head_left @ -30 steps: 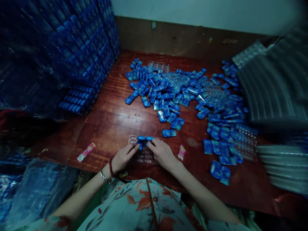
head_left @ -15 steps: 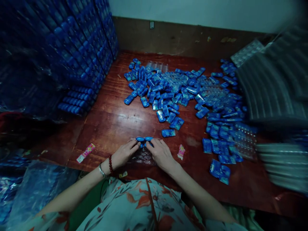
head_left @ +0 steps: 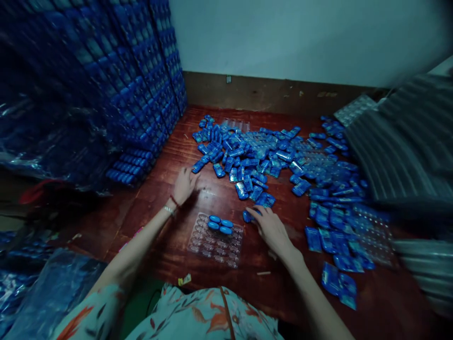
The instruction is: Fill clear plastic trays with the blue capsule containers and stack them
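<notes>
A clear plastic tray [head_left: 212, 249] with round hollows lies on the reddish wooden table in front of me. Several blue oval packs [head_left: 220, 225] sit near its back edge. My left hand [head_left: 185, 186] is beyond the tray to the left, fingers apart, close to the blue packet [head_left: 200, 164] at the left end of the pile; nothing shows in it. Behind and right of the tray, my right hand [head_left: 266, 221] has its fingers on a small blue packet [head_left: 247, 216], partly covering it.
A large pile of blue packets [head_left: 244, 151] spreads across the back and right, with clear trays among it. Blue goods in plastic film [head_left: 134, 61] are stacked high at the left. Grey ribbed stacks [head_left: 406, 141] stand at the right. Small scraps [head_left: 184, 280] lie near the front edge.
Both hands have left the blue packs on the clear tray. My left hand moved forward and left, my right hand moved right onto a packet. The view has tilted up.
</notes>
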Demonstrator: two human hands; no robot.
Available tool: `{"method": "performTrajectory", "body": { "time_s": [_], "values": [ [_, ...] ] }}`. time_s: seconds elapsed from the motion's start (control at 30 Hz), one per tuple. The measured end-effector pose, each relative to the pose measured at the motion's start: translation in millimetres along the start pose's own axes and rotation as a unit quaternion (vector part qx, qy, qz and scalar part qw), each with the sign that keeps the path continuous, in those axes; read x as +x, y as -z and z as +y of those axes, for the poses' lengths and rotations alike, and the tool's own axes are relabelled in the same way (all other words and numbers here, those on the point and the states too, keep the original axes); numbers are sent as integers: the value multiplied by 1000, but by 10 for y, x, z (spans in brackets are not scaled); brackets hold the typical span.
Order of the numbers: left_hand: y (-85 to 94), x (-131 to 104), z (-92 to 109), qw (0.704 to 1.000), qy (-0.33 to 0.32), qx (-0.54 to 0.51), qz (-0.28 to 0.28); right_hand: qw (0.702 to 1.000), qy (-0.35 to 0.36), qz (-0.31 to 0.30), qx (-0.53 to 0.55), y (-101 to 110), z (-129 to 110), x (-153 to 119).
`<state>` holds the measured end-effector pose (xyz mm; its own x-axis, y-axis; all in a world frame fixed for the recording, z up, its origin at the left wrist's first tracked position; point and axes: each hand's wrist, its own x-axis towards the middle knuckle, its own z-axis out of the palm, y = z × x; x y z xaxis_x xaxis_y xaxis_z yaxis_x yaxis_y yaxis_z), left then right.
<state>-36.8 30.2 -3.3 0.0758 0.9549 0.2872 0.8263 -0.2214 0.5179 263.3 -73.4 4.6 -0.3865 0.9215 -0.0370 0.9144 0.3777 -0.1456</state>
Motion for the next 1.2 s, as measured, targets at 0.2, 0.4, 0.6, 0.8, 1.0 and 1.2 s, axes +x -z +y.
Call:
{"method": "performTrajectory", "body": {
  "time_s": [0.2, 0.4, 0.6, 0.8, 1.0, 1.2],
  "values": [
    [-246, 608, -138, 992, 112, 28, -47, 991, -27, -128, -5, 146, 2, 94],
    [182, -390, -238, 995, 59, -73, -20, 969, -109, 60, 216, 58, 2, -478],
    [567, -1583, 45, 989, 78, -122, 14, 890, -78, 199, 403, -216, -632, -699],
    [324, -1778, 386, 981, 56, -178, 44, 924, 45, 225, 306, -464, -861, -575],
    [384, -1488, 329, 986, 1, -138, 98, 934, 84, 210, 278, -334, -767, -595],
    [457, -1558, 341, 991, 3, -126, 49, 898, -60, 299, 319, -245, -530, -600]
  ]
}}
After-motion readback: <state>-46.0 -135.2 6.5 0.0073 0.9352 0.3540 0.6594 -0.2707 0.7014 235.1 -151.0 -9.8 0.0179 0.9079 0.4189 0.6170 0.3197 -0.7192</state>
